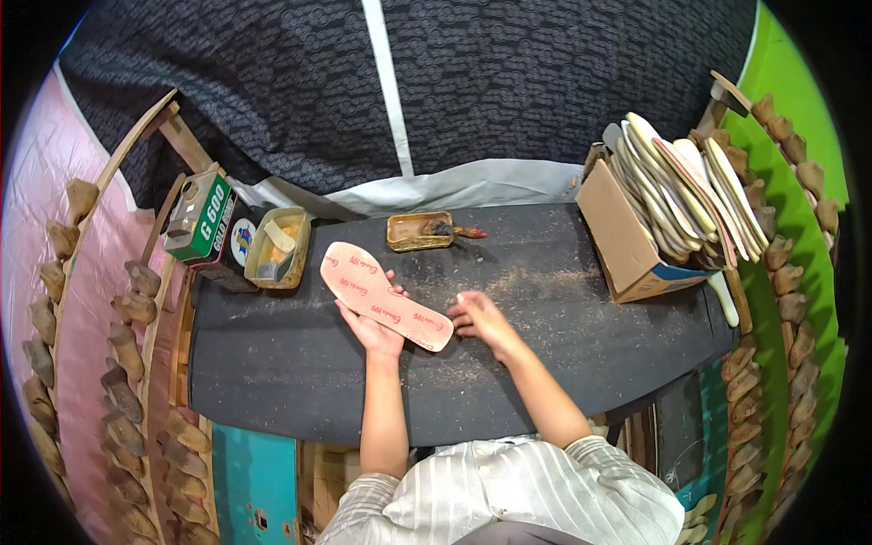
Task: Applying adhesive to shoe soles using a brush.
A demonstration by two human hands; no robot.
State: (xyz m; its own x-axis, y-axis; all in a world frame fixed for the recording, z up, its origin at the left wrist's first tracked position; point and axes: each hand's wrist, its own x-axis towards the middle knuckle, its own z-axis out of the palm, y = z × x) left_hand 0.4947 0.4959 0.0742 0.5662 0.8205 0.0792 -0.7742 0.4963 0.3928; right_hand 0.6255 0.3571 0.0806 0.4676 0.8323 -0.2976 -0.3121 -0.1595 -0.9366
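My left hand [374, 334] is closed around the middle of a pale pink shoe insole [363, 286] with red printing on its upper face. The thumb and fingers show at its two long edges. The insole is held at a slant above the dark table, its wide end far left and its narrow end near right. Just beside that narrow end is my right hand [481, 322], fingers slightly bent and apart, with nothing seen in it. Whether its fingertips touch the insole's edge, I cannot tell.
A small tan tray [409, 243] holds a dark brush [440, 229]. At the back left stand a green and black can [202, 218] and a yellowish tub [292, 272]. A cardboard box [622, 250] of insoles is at the right. Wooden shoe lasts [123, 391] line side racks. Shavings litter the dark tabletop [272, 363].
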